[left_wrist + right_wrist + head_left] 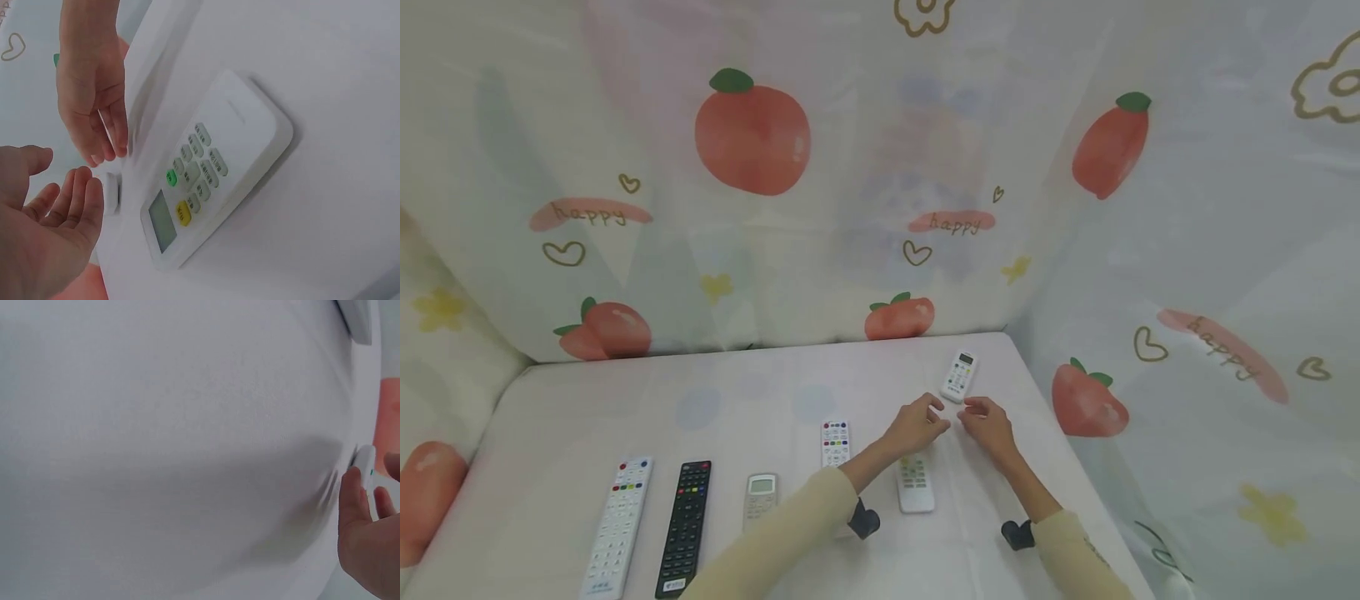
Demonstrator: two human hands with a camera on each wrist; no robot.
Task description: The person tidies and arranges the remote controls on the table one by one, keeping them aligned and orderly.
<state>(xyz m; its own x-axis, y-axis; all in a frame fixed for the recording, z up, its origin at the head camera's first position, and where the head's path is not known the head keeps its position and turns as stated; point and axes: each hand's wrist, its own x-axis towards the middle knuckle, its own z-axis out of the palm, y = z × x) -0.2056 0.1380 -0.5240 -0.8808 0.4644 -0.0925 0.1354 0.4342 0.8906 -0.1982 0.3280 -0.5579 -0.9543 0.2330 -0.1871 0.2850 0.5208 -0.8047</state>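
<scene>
A small white remote control point(959, 377) with a dark screen lies near the far right corner of the table. Just short of its near end are both hands, held apart from each other. My left hand point(917, 425) has loosely bent fingers with nothing between them. Facing it, my right hand point(988, 427) also holds nothing, its fingers slightly bent. Below the left hand lies another white remote point(915, 492), partly hidden by it; the left wrist view shows this remote's point(250, 134) screen and its yellow and green buttons. In the right wrist view fingers partly cover the small remote point(367, 456).
Left of the hands lie a white remote point(835, 442) partly behind the left forearm, a grey-white remote point(761, 496) with a screen, a long black remote point(685, 525) and a long white remote point(617, 525). Fruit-print curtains point(820, 250) stand around the white-covered table point(565, 417).
</scene>
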